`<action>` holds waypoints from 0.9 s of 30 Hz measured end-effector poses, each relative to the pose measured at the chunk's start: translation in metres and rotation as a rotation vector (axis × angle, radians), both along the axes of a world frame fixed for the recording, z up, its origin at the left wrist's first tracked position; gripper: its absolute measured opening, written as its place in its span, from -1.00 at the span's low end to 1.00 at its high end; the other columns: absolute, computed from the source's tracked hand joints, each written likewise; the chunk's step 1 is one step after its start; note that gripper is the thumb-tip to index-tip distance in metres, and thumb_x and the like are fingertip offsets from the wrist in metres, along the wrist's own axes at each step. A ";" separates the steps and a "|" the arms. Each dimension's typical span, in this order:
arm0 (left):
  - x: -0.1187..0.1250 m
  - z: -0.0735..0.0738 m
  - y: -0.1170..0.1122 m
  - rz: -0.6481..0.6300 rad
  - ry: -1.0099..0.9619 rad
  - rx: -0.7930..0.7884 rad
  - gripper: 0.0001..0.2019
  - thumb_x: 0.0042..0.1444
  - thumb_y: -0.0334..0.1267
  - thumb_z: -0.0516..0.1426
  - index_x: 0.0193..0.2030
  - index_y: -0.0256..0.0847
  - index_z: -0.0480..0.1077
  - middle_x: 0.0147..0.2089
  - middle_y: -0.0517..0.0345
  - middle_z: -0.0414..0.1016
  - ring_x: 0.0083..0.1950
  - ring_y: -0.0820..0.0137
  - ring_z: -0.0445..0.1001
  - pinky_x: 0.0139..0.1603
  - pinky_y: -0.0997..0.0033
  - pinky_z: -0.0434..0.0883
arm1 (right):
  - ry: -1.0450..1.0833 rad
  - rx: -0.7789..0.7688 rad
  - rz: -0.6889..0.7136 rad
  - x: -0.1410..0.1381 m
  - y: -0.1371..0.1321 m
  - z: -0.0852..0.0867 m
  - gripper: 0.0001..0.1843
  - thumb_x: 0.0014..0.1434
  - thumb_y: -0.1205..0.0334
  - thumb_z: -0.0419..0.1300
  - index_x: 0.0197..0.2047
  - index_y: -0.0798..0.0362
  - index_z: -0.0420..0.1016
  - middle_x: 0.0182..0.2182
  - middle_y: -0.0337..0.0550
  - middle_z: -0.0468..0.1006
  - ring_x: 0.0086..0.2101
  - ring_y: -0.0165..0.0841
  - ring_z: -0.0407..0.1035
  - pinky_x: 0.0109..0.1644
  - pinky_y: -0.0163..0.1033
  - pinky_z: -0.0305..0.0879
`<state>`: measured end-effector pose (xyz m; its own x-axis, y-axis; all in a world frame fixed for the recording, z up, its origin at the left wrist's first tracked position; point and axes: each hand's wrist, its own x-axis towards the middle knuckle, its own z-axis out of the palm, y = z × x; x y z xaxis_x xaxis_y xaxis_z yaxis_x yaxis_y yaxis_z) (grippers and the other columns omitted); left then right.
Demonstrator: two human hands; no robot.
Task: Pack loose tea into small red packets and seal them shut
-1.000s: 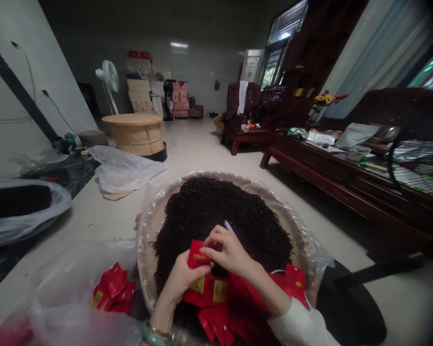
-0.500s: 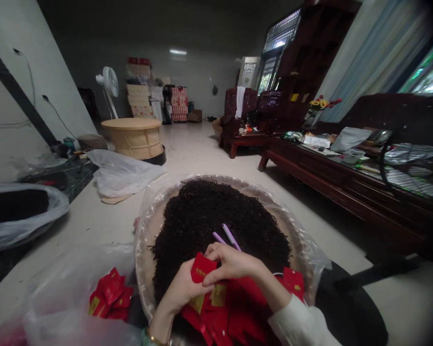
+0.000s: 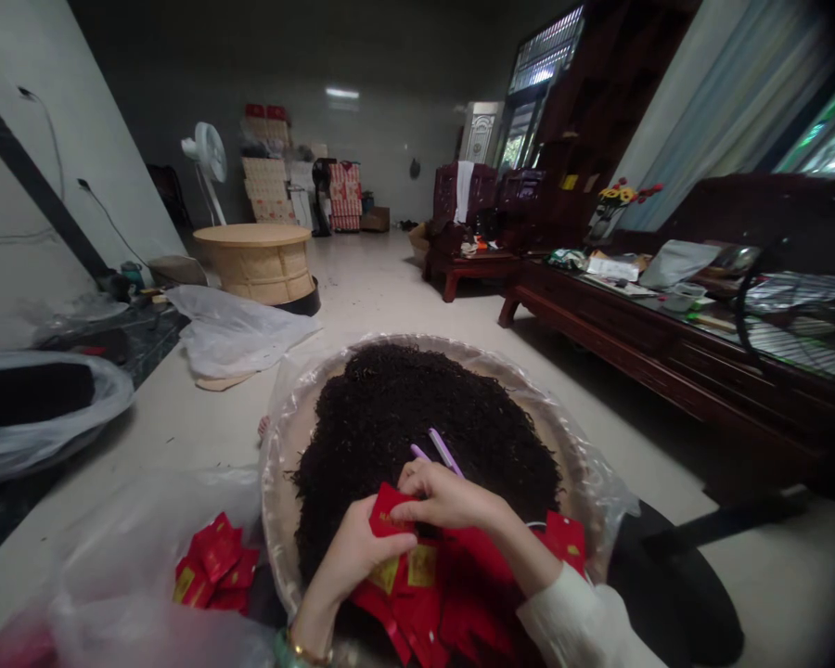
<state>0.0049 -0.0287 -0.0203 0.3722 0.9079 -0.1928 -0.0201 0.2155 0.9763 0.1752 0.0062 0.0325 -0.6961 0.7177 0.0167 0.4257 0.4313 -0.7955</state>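
Note:
My left hand (image 3: 352,555) is closed on a small red packet (image 3: 388,511), thumb on its front. My right hand (image 3: 445,496) pinches the top of the same packet and also carries purple tweezers (image 3: 440,450) that stick out above the fingers. Both hands hover over the near edge of a round tray (image 3: 282,464) lined with clear plastic and heaped with dark loose tea leaves (image 3: 424,417). Several more red packets (image 3: 452,594) with gold labels lie on the tray's near side beneath my wrists.
A clear plastic bag holding several red packets (image 3: 212,561) lies at lower left. Another plastic-lined container (image 3: 34,399) sits far left. A crumpled plastic sheet (image 3: 240,325) and round wooden stool (image 3: 261,260) lie ahead. A long dark wooden table (image 3: 668,343) runs along the right.
The packet and both hands have dropped slightly toward the tray. The tweezers' two purple tips now show above my right hand where one showed before.

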 end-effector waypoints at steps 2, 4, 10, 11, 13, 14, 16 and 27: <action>-0.001 -0.001 0.000 0.018 -0.003 -0.006 -0.61 -0.30 -0.15 0.37 -0.34 -0.33 0.43 -0.45 0.20 0.47 -0.42 0.41 0.38 -0.36 0.44 0.29 | 0.017 0.006 -0.052 -0.001 0.000 -0.001 -0.69 0.14 0.24 0.24 -0.62 0.08 0.41 -0.56 -0.32 0.35 -0.38 -0.43 0.29 -0.20 -0.29 0.22; 0.000 0.000 0.001 0.044 -0.002 -0.009 -0.61 -0.29 -0.16 0.37 -0.32 -0.34 0.45 -0.44 0.18 0.50 -0.42 0.39 0.40 -0.37 0.44 0.30 | 0.063 -0.002 -0.188 -0.004 -0.001 -0.003 -0.87 0.08 0.22 0.30 -0.45 0.06 0.50 -0.48 -0.30 0.41 -0.39 -0.43 0.30 -0.28 -0.33 0.22; 0.006 0.007 0.004 0.115 0.106 0.048 -0.78 -0.28 -0.35 0.32 -0.39 -0.33 0.52 -0.42 0.10 0.58 -0.36 0.30 0.50 -0.28 0.39 0.39 | -0.094 0.135 -0.417 -0.025 -0.004 -0.008 -0.76 0.07 0.07 0.32 -0.45 0.06 0.50 -0.54 -0.28 0.45 -0.49 -0.45 0.26 -0.41 -0.36 0.04; 0.007 0.007 0.004 0.103 0.117 0.039 -0.79 -0.28 -0.34 0.32 -0.40 -0.33 0.52 -0.43 0.10 0.58 -0.37 0.29 0.50 -0.30 0.38 0.40 | -0.126 0.173 -0.425 -0.028 -0.003 -0.009 -0.71 0.09 0.07 0.31 -0.53 0.07 0.48 -0.57 -0.28 0.44 -0.51 -0.45 0.25 -0.42 -0.36 0.02; 0.006 0.006 0.003 0.068 0.083 0.000 -0.75 -0.27 -0.31 0.33 -0.37 -0.33 0.52 -0.43 0.11 0.58 -0.38 0.29 0.50 -0.32 0.37 0.41 | -0.146 0.232 -0.425 -0.031 -0.001 -0.012 -0.67 0.11 0.07 0.30 -0.58 0.07 0.46 -0.60 -0.29 0.43 -0.53 -0.46 0.24 -0.42 -0.36 0.00; 0.005 0.005 0.003 0.051 0.038 -0.032 -0.71 -0.27 -0.28 0.34 -0.34 -0.34 0.52 -0.42 0.10 0.59 -0.37 0.29 0.51 -0.31 0.37 0.41 | -0.139 0.253 -0.409 -0.032 0.001 -0.014 -0.67 0.12 0.08 0.29 -0.58 0.06 0.46 -0.60 -0.29 0.44 -0.53 -0.46 0.24 -0.41 -0.36 0.00; 0.004 0.003 0.002 0.023 -0.067 -0.115 -0.62 -0.28 -0.21 0.36 -0.27 -0.34 0.51 -0.38 0.09 0.60 -0.35 0.29 0.53 -0.29 0.36 0.43 | -0.120 0.280 -0.371 -0.032 0.003 -0.016 -0.67 0.13 0.10 0.29 -0.59 0.07 0.45 -0.59 -0.29 0.45 -0.54 -0.47 0.26 -0.40 -0.36 0.03; 0.003 -0.004 0.005 0.345 -0.240 -0.309 -0.41 -0.47 -0.04 0.45 -0.29 -0.34 0.46 -0.28 -0.10 0.64 -0.45 0.28 0.59 -0.48 0.41 0.48 | -0.548 0.372 -0.778 0.023 0.005 -0.036 -0.52 0.18 0.06 0.19 0.13 0.06 0.35 -0.09 0.10 0.47 -0.14 -0.15 0.38 -0.16 -0.18 0.28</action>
<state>0.0077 -0.0232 -0.0241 0.1284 0.8999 -0.4167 -0.3560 0.4340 0.8276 0.1984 0.0110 -0.0033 -0.0182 0.9886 0.1498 0.9584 0.0599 -0.2790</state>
